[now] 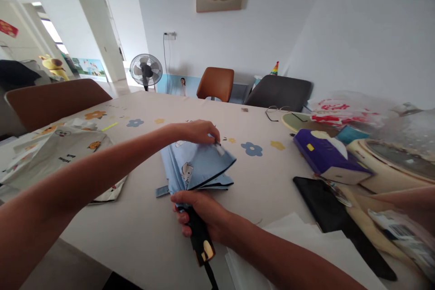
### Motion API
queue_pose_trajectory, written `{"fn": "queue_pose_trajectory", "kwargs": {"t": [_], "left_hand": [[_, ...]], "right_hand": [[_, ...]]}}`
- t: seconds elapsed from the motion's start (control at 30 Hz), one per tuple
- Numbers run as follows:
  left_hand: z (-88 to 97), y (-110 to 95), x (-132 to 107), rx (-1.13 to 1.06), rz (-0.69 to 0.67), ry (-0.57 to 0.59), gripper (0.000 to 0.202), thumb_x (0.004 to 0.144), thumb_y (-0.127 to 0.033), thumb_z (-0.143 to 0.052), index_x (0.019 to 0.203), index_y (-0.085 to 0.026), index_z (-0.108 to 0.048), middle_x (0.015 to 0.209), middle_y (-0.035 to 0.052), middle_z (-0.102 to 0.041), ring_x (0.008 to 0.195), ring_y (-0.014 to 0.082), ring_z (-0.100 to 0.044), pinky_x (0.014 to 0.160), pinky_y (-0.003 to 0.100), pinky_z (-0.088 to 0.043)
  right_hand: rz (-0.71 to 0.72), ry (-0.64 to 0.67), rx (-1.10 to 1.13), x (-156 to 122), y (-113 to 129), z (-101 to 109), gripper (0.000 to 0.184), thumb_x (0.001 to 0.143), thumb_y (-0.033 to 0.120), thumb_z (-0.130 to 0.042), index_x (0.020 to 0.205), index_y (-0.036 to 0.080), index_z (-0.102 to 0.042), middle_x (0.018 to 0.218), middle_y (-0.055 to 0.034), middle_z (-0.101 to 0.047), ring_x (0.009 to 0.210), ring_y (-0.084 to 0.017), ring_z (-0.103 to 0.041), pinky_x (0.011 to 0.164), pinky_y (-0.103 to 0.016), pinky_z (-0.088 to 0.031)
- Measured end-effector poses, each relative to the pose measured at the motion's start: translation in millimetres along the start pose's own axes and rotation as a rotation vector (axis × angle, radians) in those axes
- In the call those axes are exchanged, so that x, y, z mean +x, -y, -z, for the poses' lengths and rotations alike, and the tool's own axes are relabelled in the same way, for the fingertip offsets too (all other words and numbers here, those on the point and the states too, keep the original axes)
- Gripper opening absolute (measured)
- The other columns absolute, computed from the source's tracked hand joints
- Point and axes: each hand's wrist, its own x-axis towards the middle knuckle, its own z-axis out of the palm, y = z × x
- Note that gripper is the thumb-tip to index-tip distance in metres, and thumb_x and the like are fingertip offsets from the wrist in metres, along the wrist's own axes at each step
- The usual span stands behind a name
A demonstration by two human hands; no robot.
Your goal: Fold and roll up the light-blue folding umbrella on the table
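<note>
A folded light-blue umbrella (181,167) with printed animal figures lies over the white table, its canopy bunched in loose pleats. My right hand (207,217) is wrapped round the top of its black handle (199,235), which has a gold-coloured button and a wrist strap at the end. Across the canopy reaches my left hand (200,132), its fingers closed on the edge of a blue fold beside a small pale rib tip. A blue closing strap (162,191) sticks out to the left of the canopy. Part of the canopy is hidden under my left forearm.
To the left lies a printed cloth bag (57,154). On the right are a purple tissue box (329,156), a black flat case (317,201), white paper sheets (299,240), glasses (282,111) and plastic bags (346,108). Chairs and a fan (146,70) stand beyond the table.
</note>
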Motion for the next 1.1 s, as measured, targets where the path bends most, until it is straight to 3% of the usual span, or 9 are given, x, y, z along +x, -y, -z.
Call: {"fn": "queue_pose_trajectory", "kwargs": {"t": [0.13,0.27,0.37,0.47,0.57,0.7,0.77,0.9,1.1], "left_hand": [[27.2,-12,-32,0.270,-0.232,-0.155,0.021,0.064,-0.008,-0.056,0.074,-0.021,-0.069,0.076,-0.0003,-0.066,0.074,0.0156,-0.058,0.078,0.025,-0.043],[48.0,-9,-83,0.437,-0.235,-0.355,0.018,0.068,-0.012,-0.051,0.075,-0.020,-0.066,0.074,-0.0002,-0.061,0.072,0.0135,-0.054,0.076,0.025,-0.042],[54.8,10,-123,0.477,-0.223,-0.452,0.016,0.072,-0.018,-0.049,0.077,-0.022,-0.065,0.075,-0.0003,-0.060,0.073,0.0139,-0.054,0.082,0.028,-0.042],[52.2,36,-157,0.495,-0.221,-0.457,0.017,0.072,-0.021,-0.048,0.060,-0.022,-0.059,0.065,-0.0013,-0.058,0.071,0.0147,-0.053,0.097,0.035,-0.036],[42.9,62,-183,0.430,-0.116,-0.453,0.016,0.073,-0.022,-0.048,0.061,-0.023,-0.058,0.068,-0.0017,-0.062,0.073,0.0154,-0.056,0.103,0.039,-0.032],[31.4,86,-203,0.348,-0.084,-0.479,0.016,0.074,-0.022,-0.050,0.061,-0.023,-0.059,0.071,-0.0004,-0.065,0.078,0.0169,-0.060,0.101,0.038,-0.034],[28.8,91,-209,0.318,-0.082,-0.493,0.016,0.074,-0.023,-0.052,0.061,-0.023,-0.061,0.073,0.0006,-0.067,0.081,0.0176,-0.061,0.101,0.037,-0.034],[26.5,95,-212,0.274,-0.076,-0.511,0.014,0.075,-0.025,-0.055,0.063,-0.023,-0.063,0.077,0.0017,-0.068,0.086,0.0185,-0.062,0.101,0.037,-0.035],[21.2,96,-215,0.287,-0.094,-0.528,0.014,0.076,-0.021,-0.054,0.065,-0.023,-0.064,0.082,0.0026,-0.069,0.089,0.0184,-0.062,0.099,0.038,-0.038]], "right_hand": [[-0.004,-0.015,0.009,0,1,0,0.008,0.074,0.019,-0.058,0.071,0.015,-0.052,0.061,0.0049,-0.048,0.040,-0.004,-0.040,0.034,-0.017,-0.034],[-0.018,-0.044,0.014,0,2,-1,0.008,0.075,0.018,-0.057,0.071,0.015,-0.051,0.062,0.0046,-0.049,0.040,-0.003,-0.041,0.033,-0.016,-0.033],[-0.024,-0.075,-0.002,1,3,-1,0.012,0.076,0.021,-0.059,0.071,0.015,-0.051,0.061,0.0049,-0.049,0.038,-0.003,-0.040,0.032,-0.016,-0.032],[-0.020,-0.063,-0.015,2,3,0,0.020,0.076,0.030,-0.063,0.074,0.015,-0.050,0.058,0.0058,-0.048,0.037,-0.003,-0.037,0.031,-0.016,-0.033],[-0.006,-0.021,0.008,2,4,1,0.029,0.076,0.041,-0.063,0.075,0.016,-0.049,0.058,0.0055,-0.048,0.037,-0.003,-0.037,0.031,-0.015,-0.032],[-0.027,-0.010,0.025,1,6,-1,0.050,0.076,0.066,-0.048,0.070,0.017,-0.047,0.056,0.0047,-0.047,0.036,-0.003,-0.035,0.029,-0.016,-0.032],[-0.032,-0.027,0.016,0,7,-2,0.051,0.075,0.069,-0.046,0.069,0.018,-0.045,0.054,0.0051,-0.045,0.035,-0.004,-0.035,0.029,-0.016,-0.032],[-0.055,-0.053,-0.005,-1,8,-4,0.046,0.078,0.064,-0.048,0.066,0.019,-0.042,0.050,0.0060,-0.042,0.033,-0.004,-0.033,0.028,-0.016,-0.030],[-0.059,-0.073,-0.026,-1,7,-3,0.026,0.081,0.039,-0.056,0.069,0.019,-0.044,0.048,0.0066,-0.042,0.033,-0.004,-0.034,0.030,-0.015,-0.029]]}}
